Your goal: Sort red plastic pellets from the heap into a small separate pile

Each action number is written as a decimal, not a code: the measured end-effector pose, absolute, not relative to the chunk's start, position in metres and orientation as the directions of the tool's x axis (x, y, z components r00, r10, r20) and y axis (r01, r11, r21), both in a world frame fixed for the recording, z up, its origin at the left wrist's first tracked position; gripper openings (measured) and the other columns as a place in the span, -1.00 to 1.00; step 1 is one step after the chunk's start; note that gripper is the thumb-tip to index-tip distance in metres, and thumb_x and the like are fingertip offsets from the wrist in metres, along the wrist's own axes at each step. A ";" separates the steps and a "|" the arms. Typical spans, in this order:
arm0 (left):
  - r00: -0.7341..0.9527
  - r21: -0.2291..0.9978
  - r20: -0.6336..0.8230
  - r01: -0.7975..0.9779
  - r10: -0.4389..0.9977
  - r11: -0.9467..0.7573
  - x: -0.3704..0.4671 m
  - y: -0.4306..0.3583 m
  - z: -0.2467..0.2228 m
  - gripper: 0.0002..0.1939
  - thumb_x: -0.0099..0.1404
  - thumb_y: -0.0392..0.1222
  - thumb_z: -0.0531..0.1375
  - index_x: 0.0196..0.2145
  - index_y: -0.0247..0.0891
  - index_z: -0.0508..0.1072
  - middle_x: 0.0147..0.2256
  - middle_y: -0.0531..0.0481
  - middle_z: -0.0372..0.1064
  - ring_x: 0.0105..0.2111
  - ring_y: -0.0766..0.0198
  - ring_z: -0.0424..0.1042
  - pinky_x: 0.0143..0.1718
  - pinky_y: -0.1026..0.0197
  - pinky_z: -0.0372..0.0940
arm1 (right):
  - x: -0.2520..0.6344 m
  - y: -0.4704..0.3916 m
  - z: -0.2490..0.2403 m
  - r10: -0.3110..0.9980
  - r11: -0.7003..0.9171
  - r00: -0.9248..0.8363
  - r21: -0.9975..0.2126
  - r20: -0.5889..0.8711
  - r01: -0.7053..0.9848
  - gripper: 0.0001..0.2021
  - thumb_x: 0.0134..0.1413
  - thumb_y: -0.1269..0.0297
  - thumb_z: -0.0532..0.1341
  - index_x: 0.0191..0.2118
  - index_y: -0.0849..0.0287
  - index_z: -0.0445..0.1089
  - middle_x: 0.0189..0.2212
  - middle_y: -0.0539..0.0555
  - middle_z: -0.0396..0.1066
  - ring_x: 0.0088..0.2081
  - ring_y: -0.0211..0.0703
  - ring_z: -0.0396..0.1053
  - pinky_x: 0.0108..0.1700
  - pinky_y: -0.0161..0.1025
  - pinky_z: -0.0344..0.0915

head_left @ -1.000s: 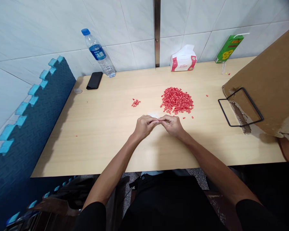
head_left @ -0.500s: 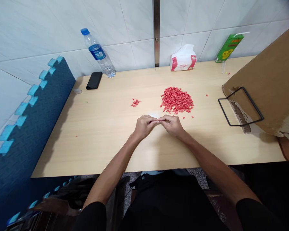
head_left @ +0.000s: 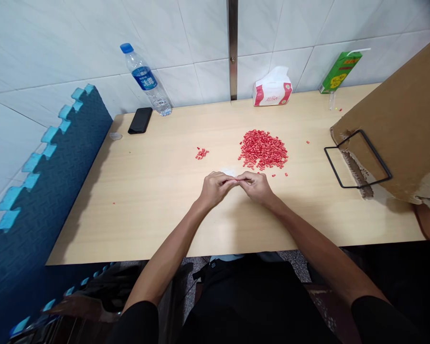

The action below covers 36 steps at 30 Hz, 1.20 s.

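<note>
My left hand (head_left: 215, 188) and my right hand (head_left: 257, 185) rest together on the wooden table (head_left: 150, 191), fingertips meeting and pinched around a small red piece that is mostly hidden. A thin clear film (head_left: 229, 170) lies just beyond my fingers. A large pile of small red pieces (head_left: 263, 148) sits just past my right hand. A small cluster of the same red pieces (head_left: 201, 153) lies to the left of the pile. A few stray pieces are scattered near the pile.
Along the back wall stand a water bottle (head_left: 145, 79), a black phone (head_left: 140, 120), a tissue pack (head_left: 273, 88) and a green drink carton (head_left: 340, 71). A cardboard sheet (head_left: 397, 119) with a black wire frame (head_left: 358, 160) leans at the right. Blue foam mat (head_left: 39, 191) at left.
</note>
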<state>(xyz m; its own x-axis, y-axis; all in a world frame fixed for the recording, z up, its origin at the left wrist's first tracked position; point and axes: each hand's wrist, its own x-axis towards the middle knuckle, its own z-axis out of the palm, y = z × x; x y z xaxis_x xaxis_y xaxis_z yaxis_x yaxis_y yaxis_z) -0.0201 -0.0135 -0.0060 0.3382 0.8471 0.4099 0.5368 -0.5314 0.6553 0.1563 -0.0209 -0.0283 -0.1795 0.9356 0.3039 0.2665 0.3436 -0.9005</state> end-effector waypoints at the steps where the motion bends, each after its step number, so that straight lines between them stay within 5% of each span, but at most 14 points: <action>1: 0.338 0.658 0.408 0.535 0.848 -0.530 -0.020 -0.014 -0.006 -0.71 0.23 0.07 0.18 -0.39 -0.17 0.58 -0.44 -0.01 0.53 -0.43 0.28 0.45 -0.28 0.19 0.27 | 0.156 -0.021 -0.028 0.936 0.341 -0.179 -0.902 0.302 0.265 -0.87 0.04 0.33 0.23 -0.31 0.15 0.53 -0.39 0.04 0.55 -0.37 -0.19 0.48 -0.30 -0.31 0.38; 25: 0.328 0.652 0.399 0.555 0.856 -0.516 -0.018 -0.015 -0.004 -0.77 0.23 -0.01 0.21 -0.39 -0.18 0.57 -0.44 0.01 0.52 -0.46 0.32 0.42 -0.30 0.21 0.25 | 0.155 -0.022 -0.026 0.930 0.361 -0.178 -0.889 0.322 0.280 -0.87 0.02 0.34 0.21 -0.33 0.14 0.52 -0.41 0.04 0.55 -0.39 -0.19 0.48 -0.34 -0.31 0.38; 32: 0.305 0.695 0.398 0.515 0.865 -0.502 -0.016 -0.018 -0.001 -0.81 0.20 -0.06 0.24 -0.39 -0.22 0.56 -0.44 -0.02 0.49 -0.45 0.31 0.41 -0.37 0.25 0.26 | 0.151 -0.023 -0.026 0.849 0.520 -0.164 -0.735 0.503 0.436 -0.85 0.01 0.42 0.15 -0.39 0.13 0.47 -0.43 0.06 0.53 -0.39 -0.17 0.48 -0.30 -0.29 0.37; 36: 0.292 0.753 0.355 0.473 0.888 -0.457 -0.015 -0.018 -0.002 -0.82 0.21 -0.09 0.22 -0.35 -0.23 0.56 -0.41 -0.03 0.49 -0.43 0.33 0.41 -0.42 0.29 0.26 | 0.151 -0.026 -0.023 0.855 0.516 -0.178 -0.761 0.488 0.394 -0.73 0.02 0.37 0.17 -0.10 0.12 0.38 -0.27 0.07 0.51 -0.28 -0.17 0.48 -0.20 -0.28 0.38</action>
<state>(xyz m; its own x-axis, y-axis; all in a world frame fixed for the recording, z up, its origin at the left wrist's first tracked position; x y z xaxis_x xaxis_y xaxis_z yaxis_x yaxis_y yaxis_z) -0.0148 -0.0176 -0.0025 0.2919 0.8881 0.3551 0.4733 -0.4567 0.7532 0.1510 -0.0260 -0.0234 -0.1778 0.8545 0.4880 0.3937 0.5163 -0.7606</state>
